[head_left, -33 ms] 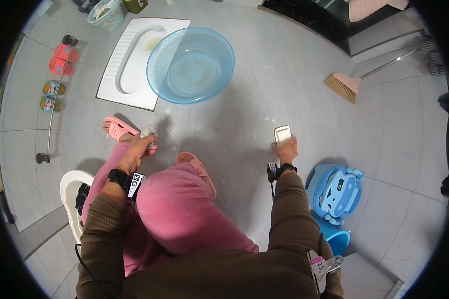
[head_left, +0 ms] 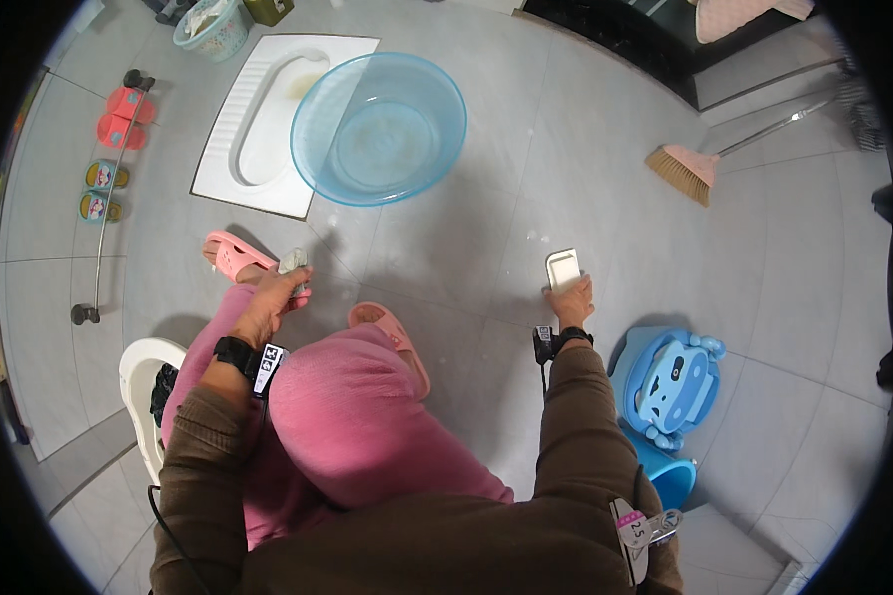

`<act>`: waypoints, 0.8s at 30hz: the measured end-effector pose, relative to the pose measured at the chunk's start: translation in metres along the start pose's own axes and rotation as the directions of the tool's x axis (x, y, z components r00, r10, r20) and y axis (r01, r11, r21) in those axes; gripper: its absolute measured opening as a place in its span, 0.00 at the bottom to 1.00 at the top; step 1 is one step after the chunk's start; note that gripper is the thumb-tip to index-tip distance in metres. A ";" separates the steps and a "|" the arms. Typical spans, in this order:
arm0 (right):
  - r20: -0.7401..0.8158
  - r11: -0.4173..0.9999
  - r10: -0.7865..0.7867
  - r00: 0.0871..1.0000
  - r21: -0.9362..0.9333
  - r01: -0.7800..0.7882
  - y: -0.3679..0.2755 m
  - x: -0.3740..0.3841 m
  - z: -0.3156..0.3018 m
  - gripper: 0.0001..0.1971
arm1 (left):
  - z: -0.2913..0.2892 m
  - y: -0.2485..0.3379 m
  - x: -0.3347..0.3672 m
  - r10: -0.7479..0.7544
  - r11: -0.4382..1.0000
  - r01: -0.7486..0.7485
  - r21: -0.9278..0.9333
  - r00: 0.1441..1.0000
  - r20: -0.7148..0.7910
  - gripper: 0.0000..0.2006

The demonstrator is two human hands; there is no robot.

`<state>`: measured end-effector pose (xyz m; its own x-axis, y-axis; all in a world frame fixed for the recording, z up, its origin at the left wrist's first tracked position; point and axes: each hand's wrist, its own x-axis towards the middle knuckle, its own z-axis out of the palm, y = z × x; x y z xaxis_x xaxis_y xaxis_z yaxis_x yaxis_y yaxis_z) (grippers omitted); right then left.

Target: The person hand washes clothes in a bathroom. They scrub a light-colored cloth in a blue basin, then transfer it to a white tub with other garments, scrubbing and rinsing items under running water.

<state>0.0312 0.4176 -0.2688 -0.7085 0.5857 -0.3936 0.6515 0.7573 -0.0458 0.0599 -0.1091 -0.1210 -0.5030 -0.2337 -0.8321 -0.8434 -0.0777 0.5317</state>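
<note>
My left hand (head_left: 283,293) is closed round a crumpled pale grey-green cloth (head_left: 293,261), close to my left foot in its pink slipper (head_left: 238,255). Out to the right, my right hand (head_left: 571,300) grips the near end of a small white rectangular thing with a raised rim (head_left: 563,267), low over the grey tiled floor. It looks like a shallow dish, but its kind is not certain. Ahead of both hands, a translucent blue basin (head_left: 417,164) overlaps the right side of a white squat toilet (head_left: 218,164). The second pink slipper (head_left: 407,347) is on my right foot.
A blue child's potty (head_left: 680,387) and a blue bucket (head_left: 677,483) stand by my right forearm. Farther right is a pink broom (head_left: 690,171). At left are a white bin (head_left: 134,382) and a wall rail (head_left: 107,218) with slippers. A patterned basket (head_left: 218,38) stands far left.
</note>
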 end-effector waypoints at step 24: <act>-0.087 0.876 -0.469 0.879 -0.175 0.450 -0.067 -0.037 0.049 0.49 | -0.049 0.005 -0.033 0.182 0.976 -0.176 0.131 0.983 -0.034 0.25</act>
<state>0.0274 0.3310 -0.2959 -0.9518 0.1850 -0.2445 0.2044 0.9773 -0.0562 0.0816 -0.1491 -0.0827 -0.6412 -0.2766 -0.7158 -0.7591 0.0920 0.6444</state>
